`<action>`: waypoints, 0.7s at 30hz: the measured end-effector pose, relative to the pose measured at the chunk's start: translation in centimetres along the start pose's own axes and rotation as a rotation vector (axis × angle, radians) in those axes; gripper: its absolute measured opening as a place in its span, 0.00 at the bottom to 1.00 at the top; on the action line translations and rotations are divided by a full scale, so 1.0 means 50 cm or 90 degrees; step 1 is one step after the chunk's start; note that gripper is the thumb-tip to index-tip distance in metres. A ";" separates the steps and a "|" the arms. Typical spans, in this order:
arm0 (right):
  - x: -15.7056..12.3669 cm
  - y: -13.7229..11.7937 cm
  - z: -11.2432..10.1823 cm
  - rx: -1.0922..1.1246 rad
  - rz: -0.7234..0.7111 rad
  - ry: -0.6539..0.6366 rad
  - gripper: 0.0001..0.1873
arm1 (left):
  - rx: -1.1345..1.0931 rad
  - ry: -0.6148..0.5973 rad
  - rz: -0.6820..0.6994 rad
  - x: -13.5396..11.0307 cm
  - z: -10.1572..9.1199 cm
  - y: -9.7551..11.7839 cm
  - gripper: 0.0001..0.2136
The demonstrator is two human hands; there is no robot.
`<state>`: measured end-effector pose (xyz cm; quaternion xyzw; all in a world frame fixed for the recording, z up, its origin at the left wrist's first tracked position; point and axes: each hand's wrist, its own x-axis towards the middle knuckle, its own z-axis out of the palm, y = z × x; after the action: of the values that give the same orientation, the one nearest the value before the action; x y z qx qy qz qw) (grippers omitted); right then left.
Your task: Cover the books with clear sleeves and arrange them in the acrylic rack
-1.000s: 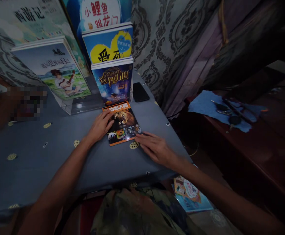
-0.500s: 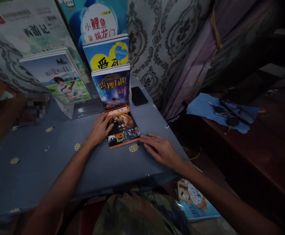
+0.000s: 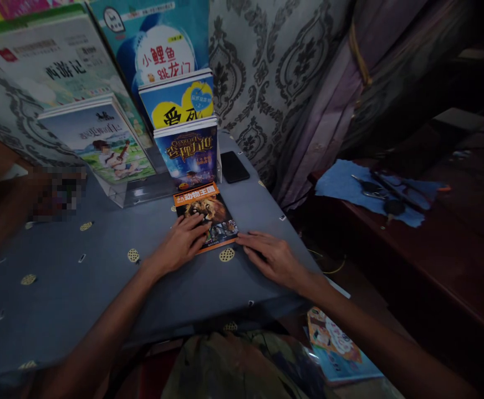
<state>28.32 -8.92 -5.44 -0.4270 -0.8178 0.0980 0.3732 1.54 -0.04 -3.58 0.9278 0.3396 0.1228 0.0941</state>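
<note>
A small book (image 3: 208,204) with a lion on its black and orange cover lies flat on the grey tablecloth (image 3: 112,282). Over its lower left part rests my left hand (image 3: 183,241), fingers stretched and spread across the cover. My right hand (image 3: 273,257) lies on the cloth with its fingers out, the tips touching the book's lower right corner. Just behind stands a dark blue book (image 3: 192,158) in a clear stepped rack (image 3: 142,189), in front of a blue and yellow book (image 3: 179,102).
A book with a guitar player (image 3: 117,147) stands left in the rack, larger books behind it. A black phone (image 3: 235,167) lies right of the rack. On the dark red surface (image 3: 362,233) are keys (image 3: 368,188) on a blue cloth (image 3: 337,183). Books (image 3: 341,349) lie below the table edge.
My left hand has slid down from the book's upper left edge to its lower left part. My right hand stays by the lower right corner. The view has tilted slightly upward.
</note>
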 end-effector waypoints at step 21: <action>0.149 0.052 0.119 -0.048 0.143 -0.049 0.22 | -0.386 0.249 -0.257 -0.004 0.021 -0.079 0.24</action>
<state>23.15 -0.62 -6.96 -0.5253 -0.7817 0.1246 0.3121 -0.68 2.71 -5.62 0.7321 0.4743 0.3704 0.3193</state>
